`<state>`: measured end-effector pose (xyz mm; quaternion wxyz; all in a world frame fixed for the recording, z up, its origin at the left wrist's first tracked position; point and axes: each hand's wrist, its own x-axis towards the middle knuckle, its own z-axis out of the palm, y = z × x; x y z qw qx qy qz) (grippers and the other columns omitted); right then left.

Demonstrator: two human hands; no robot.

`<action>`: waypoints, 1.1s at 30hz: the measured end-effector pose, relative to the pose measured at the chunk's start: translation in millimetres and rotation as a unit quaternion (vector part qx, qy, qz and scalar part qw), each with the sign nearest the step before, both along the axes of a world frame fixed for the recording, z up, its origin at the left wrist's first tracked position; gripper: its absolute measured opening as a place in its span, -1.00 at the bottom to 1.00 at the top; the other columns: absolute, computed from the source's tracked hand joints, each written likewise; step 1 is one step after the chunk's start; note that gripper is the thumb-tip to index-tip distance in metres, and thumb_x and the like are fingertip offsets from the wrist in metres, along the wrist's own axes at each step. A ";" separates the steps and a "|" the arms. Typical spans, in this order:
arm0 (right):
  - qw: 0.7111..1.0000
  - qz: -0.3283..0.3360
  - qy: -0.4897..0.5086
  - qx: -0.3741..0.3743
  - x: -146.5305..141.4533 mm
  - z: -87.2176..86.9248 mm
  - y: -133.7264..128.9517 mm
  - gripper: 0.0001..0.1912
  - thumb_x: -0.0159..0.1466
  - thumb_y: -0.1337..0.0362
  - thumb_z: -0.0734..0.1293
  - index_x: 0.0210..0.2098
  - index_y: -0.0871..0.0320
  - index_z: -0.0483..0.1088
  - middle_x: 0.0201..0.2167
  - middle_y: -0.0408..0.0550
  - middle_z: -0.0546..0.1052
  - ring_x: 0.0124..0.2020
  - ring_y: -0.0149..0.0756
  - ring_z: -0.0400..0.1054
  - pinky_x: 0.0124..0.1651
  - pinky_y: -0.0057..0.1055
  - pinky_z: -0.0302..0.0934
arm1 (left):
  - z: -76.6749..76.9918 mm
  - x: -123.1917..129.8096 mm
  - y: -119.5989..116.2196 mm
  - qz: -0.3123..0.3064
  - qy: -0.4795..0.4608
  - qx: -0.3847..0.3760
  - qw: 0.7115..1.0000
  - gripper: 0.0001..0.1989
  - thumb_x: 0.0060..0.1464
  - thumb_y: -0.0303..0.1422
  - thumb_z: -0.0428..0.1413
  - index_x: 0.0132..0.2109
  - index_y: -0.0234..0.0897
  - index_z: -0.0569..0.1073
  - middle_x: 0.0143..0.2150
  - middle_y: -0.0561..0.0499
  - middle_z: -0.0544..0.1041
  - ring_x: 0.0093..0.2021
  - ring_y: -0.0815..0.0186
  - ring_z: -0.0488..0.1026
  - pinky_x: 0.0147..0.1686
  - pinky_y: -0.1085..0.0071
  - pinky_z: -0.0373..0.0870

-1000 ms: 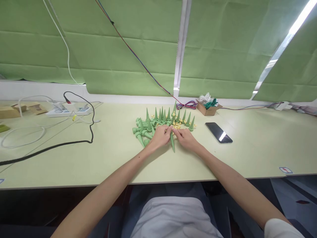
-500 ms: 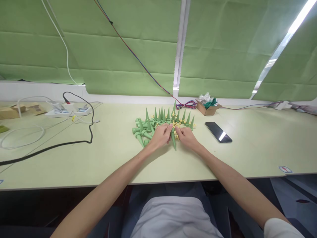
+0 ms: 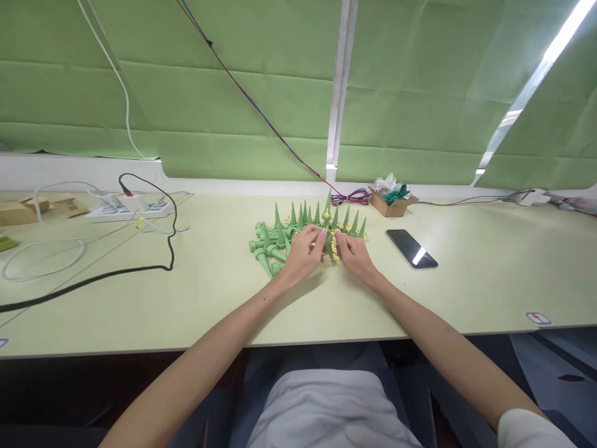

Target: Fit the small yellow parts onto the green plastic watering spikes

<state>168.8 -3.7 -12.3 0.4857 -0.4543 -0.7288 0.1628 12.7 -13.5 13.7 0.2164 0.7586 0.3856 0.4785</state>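
Between my two hands is a green spike (image 3: 329, 247), its tip pointing down toward me. My left hand (image 3: 305, 249) pinches it from the left with thumb and fingers. From the right, my right hand (image 3: 355, 254) closes on its upper end. Small yellow pieces (image 3: 335, 256) lie beneath and around my fingertips, partly hidden by them. Behind my hands several green cones (image 3: 301, 216) stand upright in a row on the table. More green cones (image 3: 263, 261) lie in a loose pile just left of my left hand.
A black phone (image 3: 411, 249) lies to the right. Behind it stands a small cardboard box (image 3: 394, 208) with plastic and green material. At the left are a white power strip (image 3: 125, 211), a black cable (image 3: 172, 249) and cardboard pieces (image 3: 18, 213). The table (image 3: 205, 317) has its edge near my body.
Both hands have moved slightly up and away from me. The held spike has tilted, so it looks shorter and its tip sits farther from the table edge.
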 end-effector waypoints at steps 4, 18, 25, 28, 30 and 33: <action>1.000 -0.007 -0.001 0.007 1.0 -0.2 0.6 -0.41 0.41 -0.13 -0.01 -0.60 0.11 0.08 -0.66 -0.15 0.22 -0.58 -0.39 0.09 -0.45 -0.40 -0.02 | 0.3 0.9 -1.8 -0.006 -0.018 -0.012 1.000 -0.57 0.31 -0.13 -0.09 -0.37 -0.31 0.47 -0.14 -0.10 0.43 -0.38 0.39 0.43 -0.45 0.45 0.44; 0.999 0.017 0.035 0.030 4.0 -1.8 1.9 -0.50 0.43 -0.05 0.05 -0.53 0.12 0.10 -0.62 -0.21 0.18 -0.55 -0.42 0.06 -0.45 -0.42 -0.05 | -3.4 -2.8 5.0 0.044 -0.074 -0.041 0.995 -0.60 0.29 -0.03 -0.10 -0.23 -0.27 0.37 -0.37 0.01 0.46 -0.46 0.39 0.38 -0.46 0.45 0.34; 0.997 0.058 0.030 0.035 4.8 -2.0 1.1 -0.52 0.43 -0.01 0.08 -0.53 0.11 0.10 -0.61 -0.21 0.19 -0.56 -0.42 0.06 -0.44 -0.42 -0.03 | -5.8 -3.4 15.4 -0.062 -0.125 -0.287 0.948 -0.28 0.18 0.18 -0.14 -0.55 -0.38 0.44 -0.54 -0.15 0.46 -0.60 0.32 0.37 -0.61 0.37 0.30; 0.997 0.065 0.026 0.030 4.6 -2.0 1.0 -0.53 0.42 -0.02 0.08 -0.53 0.11 0.10 -0.62 -0.21 0.19 -0.56 -0.42 0.06 -0.44 -0.42 -0.02 | -5.3 -3.5 17.6 -0.089 -0.148 -0.337 0.925 -0.26 0.15 0.21 -0.11 -0.55 -0.40 0.47 -0.53 -0.17 0.47 -0.62 0.33 0.36 -0.64 0.38 0.28; 0.997 0.068 0.030 0.025 4.5 -2.0 0.9 -0.53 0.42 -0.02 0.07 -0.53 0.11 0.10 -0.62 -0.21 0.20 -0.56 -0.41 0.07 -0.44 -0.42 -0.02 | -5.9 -4.0 18.8 -0.098 -0.156 -0.343 0.921 -0.27 0.12 0.21 -0.07 -0.52 -0.41 0.48 -0.52 -0.17 0.48 -0.62 0.34 0.37 -0.65 0.40 0.28; 0.997 0.070 0.037 0.018 4.7 -2.2 1.1 -0.52 0.42 -0.04 0.06 -0.52 0.11 0.12 -0.62 -0.19 0.23 -0.56 -0.40 0.09 -0.44 -0.42 0.00 | -7.6 -5.1 19.7 -0.122 -0.151 -0.345 0.918 -0.29 0.11 0.21 -0.05 -0.51 -0.41 0.48 -0.49 -0.17 0.49 -0.61 0.36 0.38 -0.66 0.42 0.29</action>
